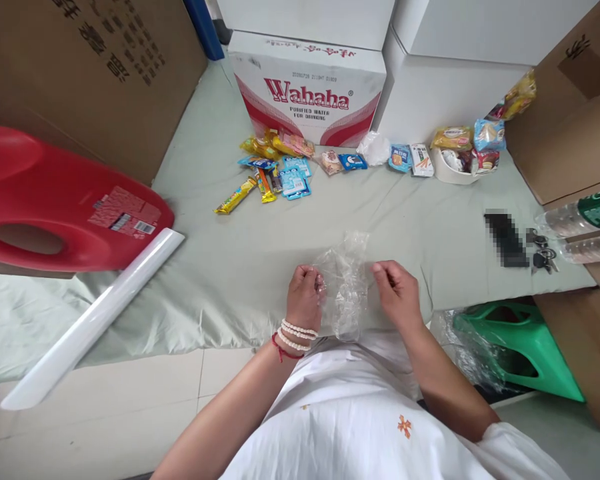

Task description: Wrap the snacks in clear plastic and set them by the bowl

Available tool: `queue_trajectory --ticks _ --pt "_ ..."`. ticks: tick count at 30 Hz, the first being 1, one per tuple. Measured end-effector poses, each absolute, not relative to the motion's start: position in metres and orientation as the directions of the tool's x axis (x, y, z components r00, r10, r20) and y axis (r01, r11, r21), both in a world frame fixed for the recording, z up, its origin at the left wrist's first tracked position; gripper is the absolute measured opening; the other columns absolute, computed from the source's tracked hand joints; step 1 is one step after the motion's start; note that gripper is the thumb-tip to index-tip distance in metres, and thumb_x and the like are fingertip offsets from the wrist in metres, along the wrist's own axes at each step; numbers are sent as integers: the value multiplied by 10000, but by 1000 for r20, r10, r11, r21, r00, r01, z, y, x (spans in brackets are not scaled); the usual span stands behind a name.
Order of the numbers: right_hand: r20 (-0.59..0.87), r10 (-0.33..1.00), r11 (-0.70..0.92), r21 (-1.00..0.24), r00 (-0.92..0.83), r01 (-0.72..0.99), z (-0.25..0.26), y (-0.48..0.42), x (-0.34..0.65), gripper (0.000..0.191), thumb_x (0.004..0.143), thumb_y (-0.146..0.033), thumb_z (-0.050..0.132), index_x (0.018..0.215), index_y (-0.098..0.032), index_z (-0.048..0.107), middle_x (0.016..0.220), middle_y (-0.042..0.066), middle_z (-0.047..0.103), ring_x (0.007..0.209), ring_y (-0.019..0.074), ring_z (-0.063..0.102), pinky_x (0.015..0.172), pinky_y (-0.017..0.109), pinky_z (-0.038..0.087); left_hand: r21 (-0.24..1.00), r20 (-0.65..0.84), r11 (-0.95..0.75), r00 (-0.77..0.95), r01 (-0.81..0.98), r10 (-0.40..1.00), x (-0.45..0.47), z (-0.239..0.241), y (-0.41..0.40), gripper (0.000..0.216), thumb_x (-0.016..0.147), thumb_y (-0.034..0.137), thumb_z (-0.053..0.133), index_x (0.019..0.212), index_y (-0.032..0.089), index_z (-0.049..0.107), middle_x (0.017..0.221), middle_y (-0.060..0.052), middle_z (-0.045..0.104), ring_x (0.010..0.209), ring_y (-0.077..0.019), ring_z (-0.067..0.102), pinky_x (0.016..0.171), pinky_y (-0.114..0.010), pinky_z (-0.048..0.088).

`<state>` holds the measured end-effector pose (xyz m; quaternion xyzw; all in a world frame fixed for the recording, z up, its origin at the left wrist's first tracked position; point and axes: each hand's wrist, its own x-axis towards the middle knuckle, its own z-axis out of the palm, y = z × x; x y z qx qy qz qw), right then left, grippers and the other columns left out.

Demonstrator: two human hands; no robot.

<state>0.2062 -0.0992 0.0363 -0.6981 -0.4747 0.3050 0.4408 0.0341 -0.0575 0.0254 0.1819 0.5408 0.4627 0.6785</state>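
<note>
A crumpled clear plastic bag (pixel 349 287) hangs in front of my body, over the near edge of the cloth-covered surface. My left hand (pixel 304 293) is closed on the bag's left side, with strands of white beads and a red cord round the wrist. At the bag's right edge is my right hand (pixel 396 291), its thumb and curled fingers drawn together in a pinch. Whether those fingertips hold the thin film cannot be made out.
Wrapped snacks (pixel 295 181) lie before a Wahaha carton (pixel 310 93). Farther right, a white bowl (pixel 455 175) holds more packets. A blurred dark object (pixel 507 239), keys (pixel 545 257) and bottles (pixel 590 250) lie right. Leftward are a red jug (pixel 80 200), a white strip (pixel 95 320); lower right, a green stool (pixel 545 353).
</note>
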Motion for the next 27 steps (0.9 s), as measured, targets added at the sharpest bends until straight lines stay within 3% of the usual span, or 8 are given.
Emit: queue_trajectory --ticks 6,10,13,15,19,22,25,27 --pt "-141 983 -173 -925 117 339 25 -72 181 205 820 -445 746 809 -240 748 766 1 563 660 150 494 656 292 411 820 -480 483 91 -308 873 34 25 -58 341 733 517 781 764 213 630 584 61 424 489 -76 307 450 -232 219" --pt "-259 957 -248 -964 132 -92 34 -68 185 291 791 -509 777 776 -234 683 827 5 613 753 155 553 723 289 480 861 -445 445 61 -246 893 17 25 -46 366 650 495 868 732 179 702 545 69 400 491 -59 299 439 -215 220" --pt "-385 911 -295 -858 146 -420 44 -65 202 391 707 -533 854 775 -240 605 908 11 668 812 172 618 769 332 550 802 -479 471 75 -367 874 0 32 -35 403 693 553 835 830 190 724 517 100 280 429 -47 218 393 -206 160" --pt "-425 882 -278 -817 203 -504 44 -61 216 442 649 -517 895 778 -243 573 888 10 674 749 162 616 695 319 557 748 -502 502 124 -434 856 -9 38 -28 436 696 556 836 914 196 722 534 102 312 406 -36 213 377 -192 150" --pt "-465 837 -311 -839 290 -447 32 -48 242 462 595 -477 918 784 -231 576 710 -34 605 492 77 414 427 216 346 690 -564 608 234 -393 792 -27 41 -14 567 719 616 795 1095 203 696 562 93 398 378 -31 209 370 -188 142" --pt "-427 852 -354 -896 302 -268 20 -38 249 425 637 -490 882 745 -220 572 637 -55 567 438 64 357 386 221 260 802 -558 572 123 -175 820 -38 33 -6 537 747 634 736 1043 190 674 594 67 438 405 -66 282 390 -223 196" --pt "-367 882 -360 -929 297 -79 12 -28 245 369 721 -501 811 734 -225 566 621 -52 584 411 74 376 378 239 261 925 -218 277 -231 262 948 -43 27 -6 431 774 506 720 1052 188 637 771 -6 569 626 -160 522 573 -292 436" --pt "-346 893 -359 -933 287 -8 11 -21 240 345 769 -508 764 742 -230 562 626 -43 613 400 80 381 377 246 263 821 165 35 -297 569 940 -44 29 -9 423 787 416 705 1130 179 631 1021 -103 642 949 -261 610 854 -406 497"
